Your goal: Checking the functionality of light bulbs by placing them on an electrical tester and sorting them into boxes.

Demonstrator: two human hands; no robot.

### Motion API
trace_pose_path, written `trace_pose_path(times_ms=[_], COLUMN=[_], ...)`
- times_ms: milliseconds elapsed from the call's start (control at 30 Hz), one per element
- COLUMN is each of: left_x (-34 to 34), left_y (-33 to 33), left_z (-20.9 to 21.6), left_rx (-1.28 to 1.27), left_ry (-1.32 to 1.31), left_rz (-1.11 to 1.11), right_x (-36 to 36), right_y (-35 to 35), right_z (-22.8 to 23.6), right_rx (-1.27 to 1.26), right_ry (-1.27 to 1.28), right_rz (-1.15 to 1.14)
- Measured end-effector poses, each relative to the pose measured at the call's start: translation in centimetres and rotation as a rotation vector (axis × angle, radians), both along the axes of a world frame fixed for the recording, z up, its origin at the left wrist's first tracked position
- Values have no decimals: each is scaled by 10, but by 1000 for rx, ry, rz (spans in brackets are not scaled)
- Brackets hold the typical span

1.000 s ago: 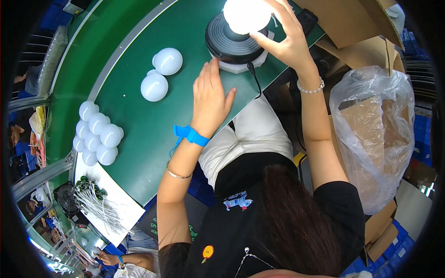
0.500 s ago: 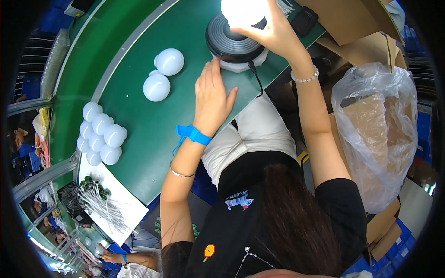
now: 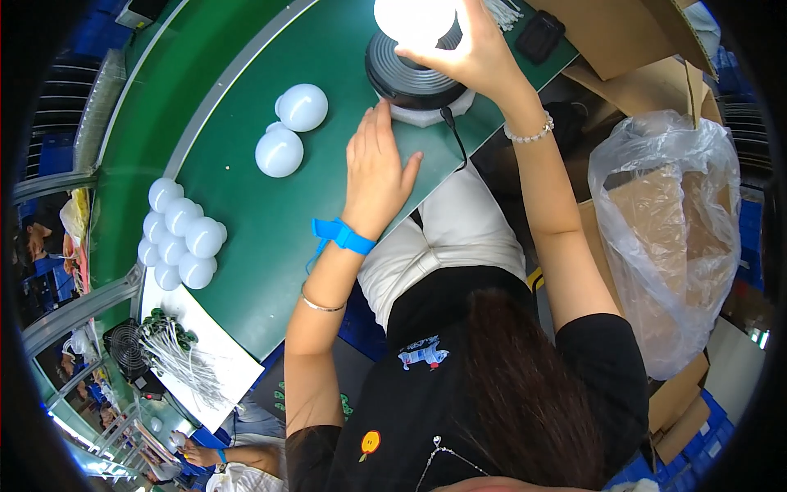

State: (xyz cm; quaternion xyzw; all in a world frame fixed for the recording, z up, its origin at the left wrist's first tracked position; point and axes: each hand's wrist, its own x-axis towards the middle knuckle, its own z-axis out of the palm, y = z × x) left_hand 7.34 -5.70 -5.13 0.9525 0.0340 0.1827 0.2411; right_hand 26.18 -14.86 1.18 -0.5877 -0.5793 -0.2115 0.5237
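Note:
My right hand (image 3: 477, 59) is closed around a white globe bulb (image 3: 414, 20), which looks brightly lit. It holds the bulb above a black round base with ribbed rings (image 3: 399, 75); whether the two touch is hidden. My left hand (image 3: 375, 168) lies flat on the green table (image 3: 270, 213), its fingers stretched out and their tips at the near edge of the black base. It holds nothing. A black cable (image 3: 456, 139) runs from the base over the table's edge. To the left of the base, two more globe bulbs (image 3: 302, 107) lie close together.
At the table's left end several globe bulbs (image 3: 182, 216) are grouped beside a white board (image 3: 215, 361) with a bundle of white wires (image 3: 184, 361). A black object (image 3: 539, 36) sits at the back right. Cardboard and a clear plastic bag (image 3: 656, 156) stand on the right. A co-worker's arm (image 3: 246, 456) shows lower left.
My right hand has moved slightly left with the glowing bulb. My left hand stays where it was on the table.

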Motion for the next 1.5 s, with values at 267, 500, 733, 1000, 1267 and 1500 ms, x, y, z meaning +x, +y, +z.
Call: trace_pose_path(times_ms=[267,500,733,1000,1267,1500], left_x=[1,0,-1,-1,-1,1], left_y=[-2,0,0,0,0,0], left_z=[3,3,2,2,2,2], left_rx=[22,24,16,17,17,5], left_ry=[-8,-21,-27,-25,-15,-15], left_rz=[3,-1,-1,-2,8,-1], right_x=[8,-7,-27,4,11,24], right_y=[-2,-9,-15,18,24,24], right_z=[-17,-12,18,-16,-28,-40], right_rx=[81,205,-49,261,335,485], right_ry=[-17,91,295,-268,-254,-402], right_rz=[114,83,-90,-161,-207,-170])
